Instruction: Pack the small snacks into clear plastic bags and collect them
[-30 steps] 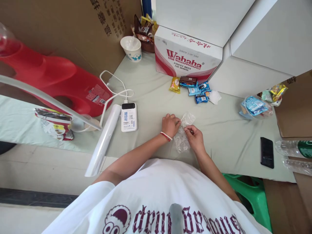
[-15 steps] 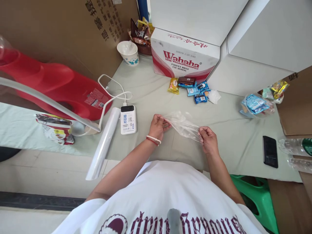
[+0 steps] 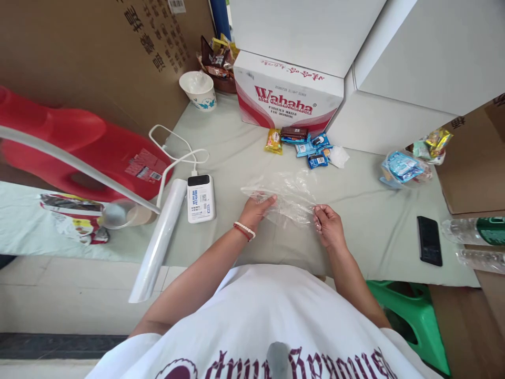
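Observation:
A clear plastic bag point(image 3: 290, 202) is stretched between my hands above the table. My left hand point(image 3: 256, 209) grips its left end, thumb on top and the other fingers partly hidden under the film. At the opposite end, my right hand point(image 3: 328, 225) pinches the bag's edge between thumb and fingers. Beyond the bag lies a small cluster of wrapped snacks, among them a yellow packet point(image 3: 273, 141), a brown packet point(image 3: 294, 134) and a blue packet point(image 3: 317, 160). A crumpled white piece point(image 3: 338, 157) lies beside them.
Left of me are a power bank point(image 3: 201, 200) with a white cable, a roll of clear film point(image 3: 160, 242) over the table edge, and a red jug point(image 3: 90, 152). A Wahaha carton point(image 3: 290, 97) stands behind. To the right are a snack tub point(image 3: 404, 167), phone point(image 3: 430, 240) and bottles point(image 3: 461, 231).
The bag has spread wider between my hands. My left hand has turned, its thumb now over the film. The whole view has shifted slightly.

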Motion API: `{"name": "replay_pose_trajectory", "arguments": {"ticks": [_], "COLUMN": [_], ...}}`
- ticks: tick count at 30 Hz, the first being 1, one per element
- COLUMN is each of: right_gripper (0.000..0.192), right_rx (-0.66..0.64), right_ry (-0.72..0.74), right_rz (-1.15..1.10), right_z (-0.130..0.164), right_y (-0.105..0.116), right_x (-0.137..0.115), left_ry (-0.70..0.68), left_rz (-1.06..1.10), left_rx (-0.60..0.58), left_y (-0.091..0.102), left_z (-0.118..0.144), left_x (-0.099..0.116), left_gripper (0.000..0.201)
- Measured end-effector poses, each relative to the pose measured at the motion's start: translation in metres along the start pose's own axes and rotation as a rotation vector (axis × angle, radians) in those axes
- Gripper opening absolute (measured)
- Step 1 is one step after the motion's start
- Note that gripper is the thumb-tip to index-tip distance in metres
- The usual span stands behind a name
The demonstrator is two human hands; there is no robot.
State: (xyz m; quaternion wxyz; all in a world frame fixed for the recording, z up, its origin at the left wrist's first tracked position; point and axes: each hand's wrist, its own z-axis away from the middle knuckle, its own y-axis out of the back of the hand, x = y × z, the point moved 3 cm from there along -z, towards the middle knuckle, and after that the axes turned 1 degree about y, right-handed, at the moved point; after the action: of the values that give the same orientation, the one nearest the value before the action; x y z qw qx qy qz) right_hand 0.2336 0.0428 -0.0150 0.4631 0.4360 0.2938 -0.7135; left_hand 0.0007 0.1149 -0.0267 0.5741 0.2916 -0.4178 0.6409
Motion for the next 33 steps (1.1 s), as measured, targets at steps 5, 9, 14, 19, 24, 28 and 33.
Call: {"name": "replay_pose_trajectory", "arguments": {"ticks": [5, 9, 14, 19, 24, 28, 33], "right_gripper": [0.049, 0.047, 0.045, 0.042, 0.034, 0.021, 0.037], "right_rx": [0.027, 0.02, -0.041, -0.205, -0.379, -0.541, -0.122], "right_ry": [0.006, 0.021, 0.018, 0.103, 0.295, 0.446, 0.741], "right_rz": [-0.016, 0.029, 0.201, 0.443, 0.715, 0.951, 1.398], "right_z": [-0.005, -0.022, -0.065, -0.111, -0.135, -0.14, -0.111], "right_y": [0.007, 0.025, 0.034, 0.028, 0.01, -0.014, -0.034], "right_x": [-0.007, -0.021, -0.037, -0.047, -0.061, -0.079, -0.101], "left_ry": [0.022, 0.192, 0.224, -0.017, -0.703, -0.988, -0.8], "left_rz": [0.026, 0.164, 0.125, -0.441, -0.887, -1.121, -1.429], "left_rx": [-0.09, -0.231, -0.063, 0.252, 0.144, -0.205, -0.295], "left_y": [0.002, 0.009, 0.025, 0.065, 0.051, -0.003, -0.04], "left_z": [0.008, 0.015, 0.035, 0.085, 0.119, 0.077, -0.015], "left_x": [0.013, 0.031, 0.015, -0.012, 0.021, 0.046, 0.034], "left_gripper": [0.041, 0.05, 0.06, 0.033, 0.01, 0.018, 0.032]}}
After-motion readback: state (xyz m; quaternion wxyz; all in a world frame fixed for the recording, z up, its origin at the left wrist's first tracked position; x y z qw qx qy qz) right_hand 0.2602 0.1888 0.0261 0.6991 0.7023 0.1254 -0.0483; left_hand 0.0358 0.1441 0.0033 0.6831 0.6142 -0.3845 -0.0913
